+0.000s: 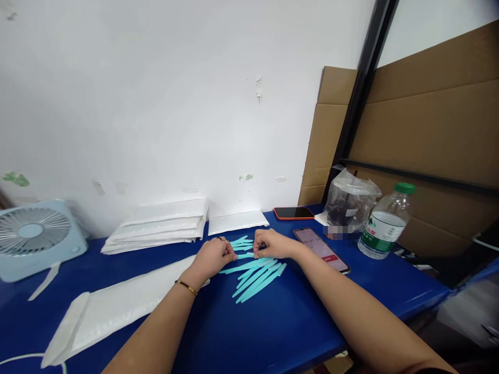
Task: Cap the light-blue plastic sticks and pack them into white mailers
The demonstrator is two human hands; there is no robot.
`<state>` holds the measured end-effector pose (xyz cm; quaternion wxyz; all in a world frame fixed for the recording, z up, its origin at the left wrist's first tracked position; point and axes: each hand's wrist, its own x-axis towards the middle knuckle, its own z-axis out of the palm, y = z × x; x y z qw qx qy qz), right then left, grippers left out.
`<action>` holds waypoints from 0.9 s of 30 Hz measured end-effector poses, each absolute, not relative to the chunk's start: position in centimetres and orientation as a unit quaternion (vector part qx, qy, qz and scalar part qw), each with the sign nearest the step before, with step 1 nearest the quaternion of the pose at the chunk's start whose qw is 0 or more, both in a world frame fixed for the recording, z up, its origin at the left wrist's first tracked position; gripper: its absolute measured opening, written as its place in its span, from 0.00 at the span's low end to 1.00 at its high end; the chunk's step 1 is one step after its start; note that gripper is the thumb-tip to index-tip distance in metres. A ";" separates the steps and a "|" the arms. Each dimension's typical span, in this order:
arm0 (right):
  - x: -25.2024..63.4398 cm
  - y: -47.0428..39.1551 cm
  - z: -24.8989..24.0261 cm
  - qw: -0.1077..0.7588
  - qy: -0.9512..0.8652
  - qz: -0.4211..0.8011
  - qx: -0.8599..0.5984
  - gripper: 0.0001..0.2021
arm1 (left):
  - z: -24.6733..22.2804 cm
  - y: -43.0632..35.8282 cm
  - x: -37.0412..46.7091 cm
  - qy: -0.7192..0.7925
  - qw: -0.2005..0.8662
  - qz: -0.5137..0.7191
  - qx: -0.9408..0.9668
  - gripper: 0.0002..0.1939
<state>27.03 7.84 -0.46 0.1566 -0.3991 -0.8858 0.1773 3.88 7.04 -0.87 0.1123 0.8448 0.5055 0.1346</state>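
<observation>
Slim, tapered turquoise sticks (257, 284) fan out between the smooth blue desk's (218, 332) front and back edges; left hand (210, 255) and right hand (273, 243) curl nearly closed fingers at one stick's ends, grip unclear

Bright, even, diffuse light fills the view, its source out of frame. The flat white painted wall (175, 104) shades towards soft grey, and the smooth dark-blue tabletop (234, 337) has a faint sheen. Small highlights glint on the crumpled clear plastic bag (338, 197). Wide-angle distortion stretches the square pale-blue plastic fan (31, 231) at the left edge; a dark purplish fringe marks the upper right corner. The slender pointed turquoise pieces (257, 283) look slightly soft, and a pixelated patch (339, 232) hides detail below the bag.
</observation>
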 end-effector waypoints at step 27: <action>30.3 7.9 0.7 0.151 -0.881 0.192 -0.405 0.08 | -0.5 5.9 4.8 0.508 0.205 0.147 0.824 0.15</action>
